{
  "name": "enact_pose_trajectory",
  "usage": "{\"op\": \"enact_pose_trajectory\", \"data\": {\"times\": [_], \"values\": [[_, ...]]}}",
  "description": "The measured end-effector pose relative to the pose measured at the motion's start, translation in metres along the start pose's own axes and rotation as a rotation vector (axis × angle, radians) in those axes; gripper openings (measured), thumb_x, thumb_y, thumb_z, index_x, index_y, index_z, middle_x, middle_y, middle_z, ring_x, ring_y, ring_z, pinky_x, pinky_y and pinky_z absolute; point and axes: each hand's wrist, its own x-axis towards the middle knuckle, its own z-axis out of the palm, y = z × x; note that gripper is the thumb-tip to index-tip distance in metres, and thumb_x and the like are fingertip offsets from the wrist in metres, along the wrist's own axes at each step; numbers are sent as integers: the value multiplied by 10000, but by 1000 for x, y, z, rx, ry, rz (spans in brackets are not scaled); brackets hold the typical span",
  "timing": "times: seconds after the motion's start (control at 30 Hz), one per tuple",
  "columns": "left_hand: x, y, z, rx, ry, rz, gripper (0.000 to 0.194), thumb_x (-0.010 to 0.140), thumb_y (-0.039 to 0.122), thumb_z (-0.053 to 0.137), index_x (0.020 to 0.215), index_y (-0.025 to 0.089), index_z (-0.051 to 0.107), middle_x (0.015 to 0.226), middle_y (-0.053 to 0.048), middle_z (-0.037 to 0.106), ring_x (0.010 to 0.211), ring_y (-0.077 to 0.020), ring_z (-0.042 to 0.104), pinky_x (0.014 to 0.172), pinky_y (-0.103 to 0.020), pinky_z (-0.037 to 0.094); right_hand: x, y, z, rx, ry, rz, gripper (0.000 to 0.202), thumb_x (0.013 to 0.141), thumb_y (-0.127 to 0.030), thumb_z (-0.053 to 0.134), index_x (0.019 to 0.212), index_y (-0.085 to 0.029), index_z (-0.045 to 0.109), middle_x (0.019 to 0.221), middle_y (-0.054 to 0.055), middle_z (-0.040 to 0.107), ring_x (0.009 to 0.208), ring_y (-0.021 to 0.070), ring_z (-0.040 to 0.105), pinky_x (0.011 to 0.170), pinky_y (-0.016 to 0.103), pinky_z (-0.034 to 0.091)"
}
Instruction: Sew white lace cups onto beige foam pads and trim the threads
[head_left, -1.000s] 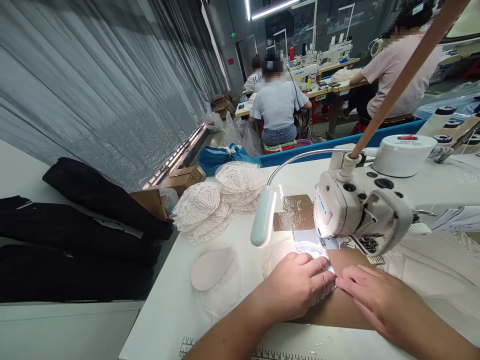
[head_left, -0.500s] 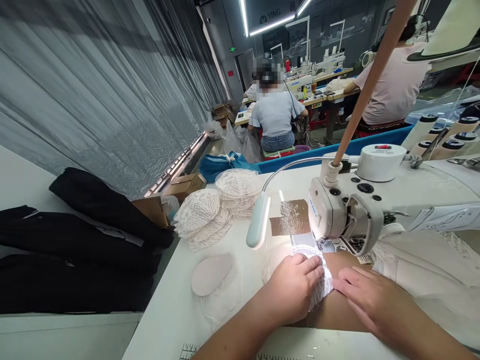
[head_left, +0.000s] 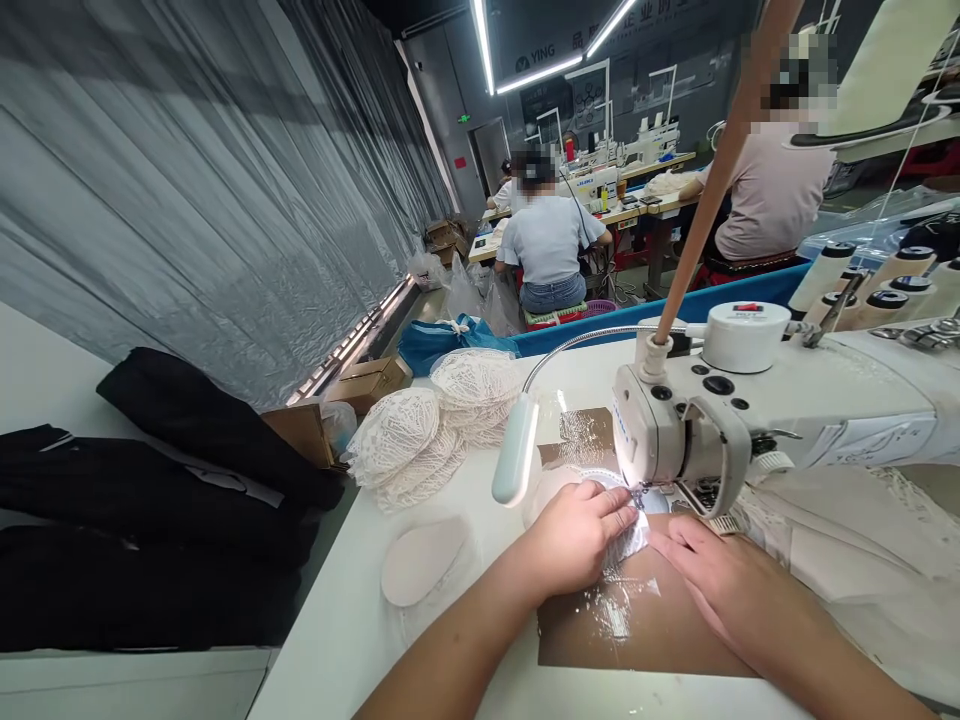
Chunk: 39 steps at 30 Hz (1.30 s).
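A white lace piece (head_left: 631, 540) lies under the needle of a white sewing machine (head_left: 675, 420), its rounded part spread to the left. My left hand (head_left: 577, 535) is on top of the lace, fingers together and closed on it close to the needle. At the lace's right edge, my right hand (head_left: 712, 570) pinches with its fingertips; the hand rests on the brown machine plate (head_left: 645, 630). Left of my hands, a beige oval pad (head_left: 422, 562) lies on sheer fabric. The underside of the lace is hidden.
Stacked lace pieces (head_left: 397, 435) stand at the table's back left. A lamp (head_left: 516, 450) on a bent neck hangs beside the machine head. Pale fabric (head_left: 862, 560) is heaped on the right. Thread cones (head_left: 825, 275) stand behind. Two people sit farther off; dark garments (head_left: 150, 500) lie left.
The lace has fed away from me under the needle, so less of it shows in front. Both hands have moved slightly forward and left with it. The view has shifted slightly.
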Motion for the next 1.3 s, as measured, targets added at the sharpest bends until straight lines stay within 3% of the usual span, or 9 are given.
{"op": "enact_pose_trajectory", "data": {"times": [0.17, 0.5, 0.7, 0.87, 1.0, 1.13, 1.3], "values": [[-1, -2, 0, -13, 17, 43, 362, 897, 197, 511, 1253, 172, 571, 1323, -73, 586, 1009, -232, 546, 881, -355, 442, 4, -2, -1, -28, 39, 11, 462, 795, 0, 368, 1088, -162, 687, 855, 86, 702, 538, 162, 615, 494, 303, 407], [1, -13, 6, -84, 31, 26, 397, 867, 164, 525, 1259, 179, 585, 1323, -52, 599, 976, -240, 533, 866, -362, 437, 3, 1, 5, -55, 38, 87, 563, 757, 8, 368, 1166, -212, 686, 831, 37, 726, 352, 95, 504, 350, 248, 355], [6, -17, 6, -88, 62, -2, 392, 885, 186, 506, 1270, 176, 579, 1248, -81, 632, 974, -233, 544, 871, -368, 433, -2, 6, 13, -89, 5, 96, 558, 783, -37, 373, 1197, -255, 676, 917, 68, 730, 625, 172, 697, 462, 243, 509], [7, -17, 11, -75, 97, -25, 397, 889, 204, 519, 1281, 176, 576, 1203, -97, 644, 966, -231, 543, 862, -364, 436, -3, 6, 13, -114, 14, 67, 544, 779, -40, 376, 1179, -235, 689, 882, 61, 740, 426, 130, 604, 377, 245, 448], [5, -18, 12, -57, 119, -26, 369, 900, 216, 511, 1262, 187, 579, 1213, -99, 629, 1040, -241, 532, 903, -381, 428, -1, 7, 11, -49, 27, 76, 493, 825, -69, 367, 1171, -214, 687, 867, 45, 741, 384, 109, 565, 368, 246, 426], [0, -13, 3, 4, 127, -112, 358, 862, 190, 528, 1215, 170, 580, 1275, -111, 581, 1123, -269, 515, 932, -413, 431, -1, 8, 9, 12, -27, 85, 470, 875, -102, 341, 1205, -207, 658, 875, 63, 733, 520, 143, 646, 449, 243, 490], [-9, 8, -11, 15, 18, -278, 195, 919, 288, 477, 924, 169, 633, 979, -78, 631, 853, -221, 576, 718, -335, 480, -6, 10, 11, 63, -31, 145, 423, 890, -147, 353, 1169, -251, 654, 901, 74, 729, 710, 201, 695, 596, 290, 542]]}}
